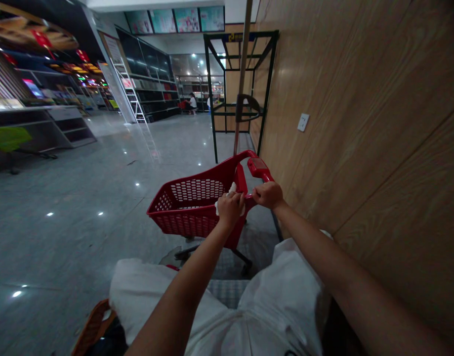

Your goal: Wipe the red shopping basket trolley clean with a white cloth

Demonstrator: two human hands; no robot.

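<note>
A red plastic shopping cart [191, 217] with perforated basket sides stands right in front of me, its basket pointing left. My right hand [268, 194] is closed around the cart's red handle, near its lower end. A white cloth [232, 188] sits under my left hand [230, 205], whose fingers are bent over it and press it against the basket's rim close to the handle. Parts of the cloth show above and beside the fingers; the rest is hidden. On the handle sits a red block with a flat panel [257, 167].
A wooden panel wall [341, 99] with a socket [303, 122] runs close along my right. Behind the cart are a metal pole [243, 59] and a dark rack frame [208, 89]. Farther off stand a ladder [132, 94], shelves [160, 94] and a crouching person [192, 103].
</note>
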